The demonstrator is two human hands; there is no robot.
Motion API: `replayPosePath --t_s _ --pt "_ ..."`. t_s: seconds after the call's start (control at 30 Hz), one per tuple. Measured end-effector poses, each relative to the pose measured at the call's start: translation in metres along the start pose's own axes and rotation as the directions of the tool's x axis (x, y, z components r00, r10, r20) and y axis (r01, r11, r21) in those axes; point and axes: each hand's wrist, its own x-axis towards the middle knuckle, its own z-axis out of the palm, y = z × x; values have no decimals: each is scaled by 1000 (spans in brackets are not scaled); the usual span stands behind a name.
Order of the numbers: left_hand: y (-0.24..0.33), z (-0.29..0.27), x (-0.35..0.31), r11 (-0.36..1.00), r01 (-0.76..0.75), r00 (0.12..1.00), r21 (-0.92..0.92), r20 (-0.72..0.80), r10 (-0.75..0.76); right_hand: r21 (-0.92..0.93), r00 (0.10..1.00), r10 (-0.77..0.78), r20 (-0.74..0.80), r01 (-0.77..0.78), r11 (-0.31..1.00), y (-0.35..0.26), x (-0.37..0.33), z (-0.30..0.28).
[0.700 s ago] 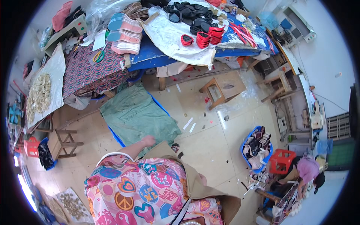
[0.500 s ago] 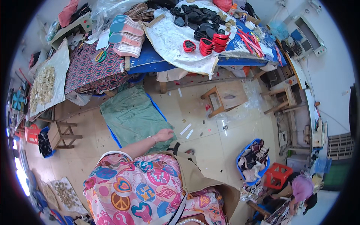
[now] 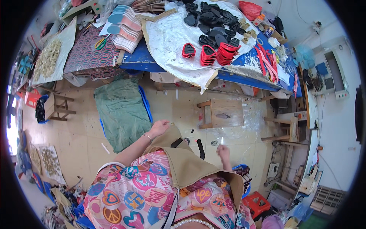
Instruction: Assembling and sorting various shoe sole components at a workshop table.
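Left hand [image 3: 160,125] is near the big, crumpled green fabric cloth [image 3: 122,114], left of the square wooden stool [image 3: 232,110]; right hand [image 3: 223,151] is on the stool's near side. Fingers look half-curled, can't tell if pinching. Seems between grips; grabbing cloth would need spread fingers.

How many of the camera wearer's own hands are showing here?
2. The left hand is just right of the green cloth; the right hand is farther right, below the wooden stool in the picture. Neither is wholly hidden, though some fingers are unclear.
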Motion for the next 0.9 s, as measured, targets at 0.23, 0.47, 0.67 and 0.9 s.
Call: replayPosePath --t_s 0.23,0.47,0.67,0.9 --pt "29 -7 31 995 48 993 -88 -107 -57 7 915 -404 14 404 915 -200 158 -26" --pt "97 -56 104 972 -55 990 -227 -141 23 49 887 -460 -30 461 886 -376 181 -29" --pt "140 -86 162 941 -70 990 -330 -142 24 3 914 -404 21 404 915 -419 201 -23" --pt "190 -92 186 903 -91 995 -421 -84 61 -352 902 -432 -22 398 848 -514 277 -79"
